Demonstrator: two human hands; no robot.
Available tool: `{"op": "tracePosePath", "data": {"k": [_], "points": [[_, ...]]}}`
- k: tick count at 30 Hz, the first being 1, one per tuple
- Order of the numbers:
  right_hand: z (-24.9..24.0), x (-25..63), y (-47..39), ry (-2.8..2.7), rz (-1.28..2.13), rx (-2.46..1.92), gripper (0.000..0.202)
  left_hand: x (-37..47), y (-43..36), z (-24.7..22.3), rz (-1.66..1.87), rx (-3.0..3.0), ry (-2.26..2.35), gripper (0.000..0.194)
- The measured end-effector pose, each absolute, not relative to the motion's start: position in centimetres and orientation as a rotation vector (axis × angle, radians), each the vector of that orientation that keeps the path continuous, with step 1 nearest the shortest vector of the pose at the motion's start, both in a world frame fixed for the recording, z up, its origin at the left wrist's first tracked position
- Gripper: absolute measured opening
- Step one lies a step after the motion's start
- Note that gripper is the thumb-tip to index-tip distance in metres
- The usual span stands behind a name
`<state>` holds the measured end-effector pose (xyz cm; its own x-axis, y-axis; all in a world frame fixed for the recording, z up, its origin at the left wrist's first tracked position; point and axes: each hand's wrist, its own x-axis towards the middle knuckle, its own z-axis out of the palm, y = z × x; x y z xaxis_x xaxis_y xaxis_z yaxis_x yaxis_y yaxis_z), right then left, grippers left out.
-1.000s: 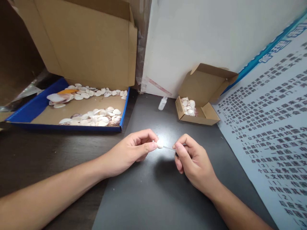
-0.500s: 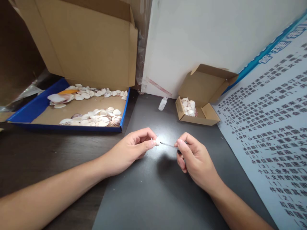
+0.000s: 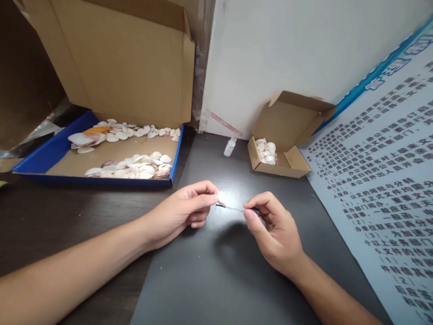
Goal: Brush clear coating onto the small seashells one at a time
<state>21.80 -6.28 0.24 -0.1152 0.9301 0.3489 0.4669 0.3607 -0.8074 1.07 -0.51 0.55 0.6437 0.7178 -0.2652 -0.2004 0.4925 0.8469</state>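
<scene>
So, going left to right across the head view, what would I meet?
Blue-sided box → left hand → pale shell in its fingertips → right hand → printed sheet.

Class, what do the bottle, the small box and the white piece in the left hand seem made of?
Bottle: glass or clear plastic, seemingly smooth; looks partly see-through. Small box: likely matt cardboard, plain brown with folded flaps. White piece: perhaps shell, pale like boxed shells; glare obscures its finish.
</scene>
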Motion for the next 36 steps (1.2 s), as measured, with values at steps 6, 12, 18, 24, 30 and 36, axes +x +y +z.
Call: {"op": "tracePosePath", "data": {"k": [6,12,18,24,30,36], "points": [[0.52,21.88,-6.24,-1.680,0.546,-1.253,0.008,0.89,-0.49,0.69,0.589,0.825,0.652,0.016],[0.36,21.93,-6.14,-1.718,0.514,-1.261,0.008,0.78,-0.51,0.57,0.557,0.822,0.629,0.013],[0.57,21.83,-6.14,-1.752,0.531,-1.239,0.008,0.83,-0.51,0.41,0.540,0.812,0.608,0.014],[0.53,21.88,-6.09,-1.746,0.495,-1.275,0.005,0.94,-0.59,0.47,0.537,0.836,0.601,0.014],[0.65,21.88,-6.05,-1.790,0.463,-1.303,0.007,0.91,-0.56,0.33,0.537,0.888,0.599,0.013],[0.65,21.89,-6.09,-1.797,0.482,-1.236,0.006,0.87,-0.51,0.07,0.536,0.923,0.622,0.015]]}}
